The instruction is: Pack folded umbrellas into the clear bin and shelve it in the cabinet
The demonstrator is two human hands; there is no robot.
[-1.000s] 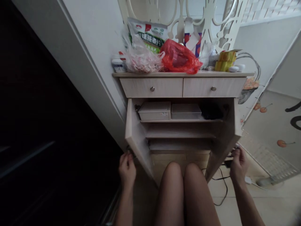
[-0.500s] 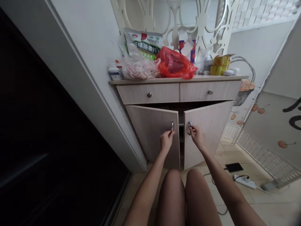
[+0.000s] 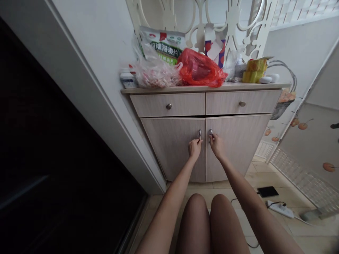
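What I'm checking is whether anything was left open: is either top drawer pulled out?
No: the left drawer and right drawer both sit flush in the cabinet front.

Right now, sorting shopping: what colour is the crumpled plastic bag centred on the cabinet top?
The plastic bag is red; head view.

My fingers (image 3: 196, 143) cover the lower part of the left door handle (image 3: 199, 132) and right door handle (image 3: 210, 132); plastic bags (image 3: 159, 72) hide the oat bag's (image 3: 165, 44) lower part
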